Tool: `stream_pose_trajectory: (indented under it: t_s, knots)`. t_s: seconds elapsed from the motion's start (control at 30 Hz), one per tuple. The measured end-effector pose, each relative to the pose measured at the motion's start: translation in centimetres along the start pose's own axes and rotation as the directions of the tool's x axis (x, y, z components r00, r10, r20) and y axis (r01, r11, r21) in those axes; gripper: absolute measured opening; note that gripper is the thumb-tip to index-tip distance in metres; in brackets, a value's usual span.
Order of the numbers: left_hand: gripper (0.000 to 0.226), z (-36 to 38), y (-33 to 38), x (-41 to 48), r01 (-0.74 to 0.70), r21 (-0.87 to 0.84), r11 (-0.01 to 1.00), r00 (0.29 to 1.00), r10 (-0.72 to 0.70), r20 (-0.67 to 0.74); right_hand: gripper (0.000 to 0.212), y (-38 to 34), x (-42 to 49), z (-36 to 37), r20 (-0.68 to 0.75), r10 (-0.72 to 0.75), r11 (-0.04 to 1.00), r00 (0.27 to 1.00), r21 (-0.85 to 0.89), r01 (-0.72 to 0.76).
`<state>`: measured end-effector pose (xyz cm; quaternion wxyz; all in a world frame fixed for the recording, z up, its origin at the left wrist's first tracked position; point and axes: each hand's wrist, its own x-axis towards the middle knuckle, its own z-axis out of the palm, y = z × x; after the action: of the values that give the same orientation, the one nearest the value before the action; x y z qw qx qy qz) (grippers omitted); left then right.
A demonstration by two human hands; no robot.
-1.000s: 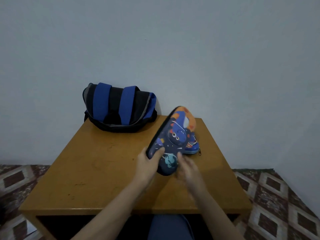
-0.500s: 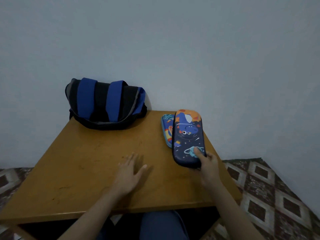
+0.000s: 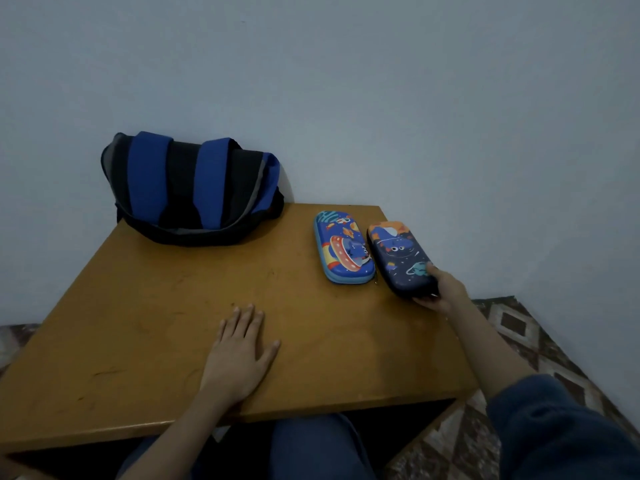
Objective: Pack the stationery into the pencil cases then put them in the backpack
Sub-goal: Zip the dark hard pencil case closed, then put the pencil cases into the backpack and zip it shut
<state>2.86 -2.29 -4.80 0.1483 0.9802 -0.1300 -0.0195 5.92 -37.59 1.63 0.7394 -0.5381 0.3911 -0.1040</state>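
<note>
**ENTRY: Two pencil cases laid out, backpack waiting**

**Item 1. Navy pencil case** (image 3: 401,261). Hard shell, space print. It lies flat at 2 o'clock on the worktop (image 3: 156,323), along the right-hand edge. A second ago both hands held it tilted up over the other case. Half a second ago it was flat but partly covered that case. Now it is drawn clear to the 3 o'clock side.

**Item 2. Light-blue pencil case** (image 3: 343,247). It lies flat just beside item 1, on its 9 o'clock side, and its lid is now fully exposed.

**Item 3. Backpack** (image 3: 194,192). Black with blue straps, at 11 o'clock against the wall, well apart from both cases. Its place is unchanged.

**Right hand** (image 3: 441,292). Clamped on the near end of item 1, thumb on the lid.

**Left hand** (image 3: 239,355). Fingers apart and straight, palm down on the bare wood at 6 o'clock, holding nothing.

**Reading.** Both cases look shut and are set side by side. Packing seems finished, so the likely next step is loading them into the backpack.

**Not determinable.**
- No loose stationery is in view, and the contents of the cases cannot be seen.
- The fingers under item 1 are hidden.
- Whether item 1's near end overhangs the edge is unclear.
- The cases may be touching, but this cannot be told.
- The backpack's opening and zip do not show.
- Dim light blurs the small zip pull by item 2.
</note>
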Motion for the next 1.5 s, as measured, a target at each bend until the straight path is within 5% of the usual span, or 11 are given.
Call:
stream_pose_trajectory:
  t_s: [0.23,0.47,0.67,0.8,0.97,1.03,1.2,1.33,1.5]
  knots:
    - [0.097,-0.1,0.0,0.1,0.016,0.025,1.0,1.0,-0.015,-0.024,0.043,-1.0,2.7,3.1,-0.088,-0.139,0.988,0.986,0.047,0.144]
    - [0.106,0.0,-0.1,0.2,0.027,0.023,0.999,0.999,-0.026,-0.04,0.052,0.1,4.8,4.7,-0.186,-0.223,0.953,0.957,-0.248,0.174]
    - [0.103,0.1,-0.2,0.3,0.018,0.017,1.0,0.998,-0.017,-0.053,0.052,-0.5,2.1,4.8,-0.147,-0.479,0.634,0.865,-0.74,0.225]
    - [0.095,-0.1,0.0,0.2,0.006,-0.028,1.0,0.999,-0.007,-0.044,0.043,1.9,-3.0,8.5,0.178,-0.678,0.403,0.713,-0.722,0.563]
    - [0.046,-0.5,-0.9,0.3,0.041,-0.352,0.935,0.99,-0.086,-0.113,0.043,10.3,-9.7,12.1,0.727,-0.404,0.119,0.556,-0.56,0.82]
    - [0.044,-1.5,-1.8,0.6,0.093,-0.459,0.883,0.973,-0.178,-0.146,0.049,12.0,-9.6,12.5,0.774,-0.304,0.082,0.555,-0.559,0.825]
    - [0.046,-4.7,-5.2,3.9,0.134,-0.364,0.922,0.947,-0.227,-0.227,0.07,13.3,-8.9,12.7,0.825,-0.248,-0.112,0.507,-0.544,0.831]
    - [0.048,-7.4,-7.2,8.2,0.108,-0.267,0.958,0.928,-0.194,-0.319,0.096,13.2,-8.5,13.0,0.805,-0.27,-0.129,0.528,-0.574,0.809]
    - [0.057,-9.1,-8.7,13.2,0.101,-0.175,0.979,0.933,-0.155,-0.325,0.084,13.1,-8.4,13.3,0.794,-0.29,-0.12,0.534,-0.583,0.803]
